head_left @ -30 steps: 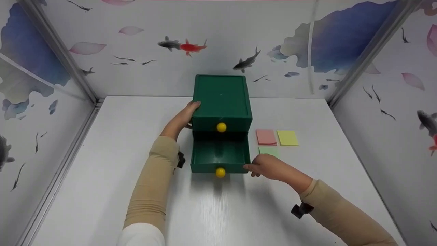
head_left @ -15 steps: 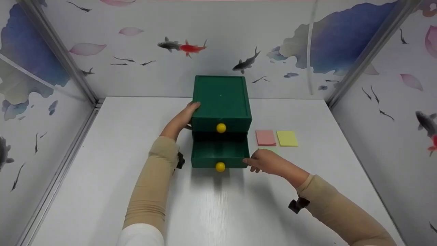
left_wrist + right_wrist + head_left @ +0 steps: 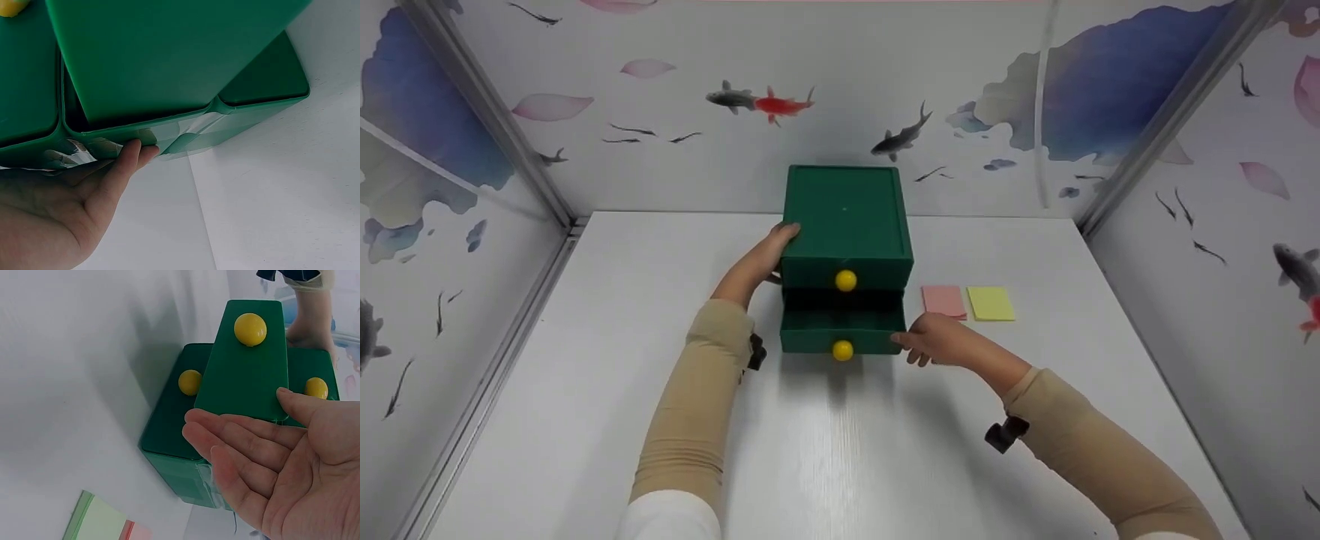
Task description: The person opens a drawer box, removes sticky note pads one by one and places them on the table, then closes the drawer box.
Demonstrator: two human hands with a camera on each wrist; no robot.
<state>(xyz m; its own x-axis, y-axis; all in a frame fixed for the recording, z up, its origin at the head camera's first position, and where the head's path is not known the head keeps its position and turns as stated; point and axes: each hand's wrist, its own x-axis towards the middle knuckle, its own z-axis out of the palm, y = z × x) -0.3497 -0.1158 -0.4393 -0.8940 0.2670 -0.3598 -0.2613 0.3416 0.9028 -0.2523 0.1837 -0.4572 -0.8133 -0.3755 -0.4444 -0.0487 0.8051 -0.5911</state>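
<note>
A green drawer cabinet (image 3: 845,212) with yellow round knobs stands on the white table. Its middle drawer (image 3: 840,341) is partly pulled out, between the closed drawers seen in the right wrist view. My left hand (image 3: 765,253) rests against the cabinet's left side, its thumb on the top edge and its fingers straight along the side wall. My right hand (image 3: 946,339) is at the right front corner of the pulled-out drawer. In the right wrist view its thumb (image 3: 289,396) touches the drawer front, while the fairly straight fingers lie along the drawer's side.
Right of the cabinet lie a pink sticky-note pad (image 3: 942,301) and a yellow one (image 3: 991,304). A green pad (image 3: 95,520) shows in the right wrist view, hidden by the right hand in the head view. Patterned panels (image 3: 840,90) enclose the table at the back and sides.
The pulled-out drawer has slid inward, away from me, with my right hand moving along at its corner. My left hand has stayed on the cabinet side. The green pad is now covered in the head view.
</note>
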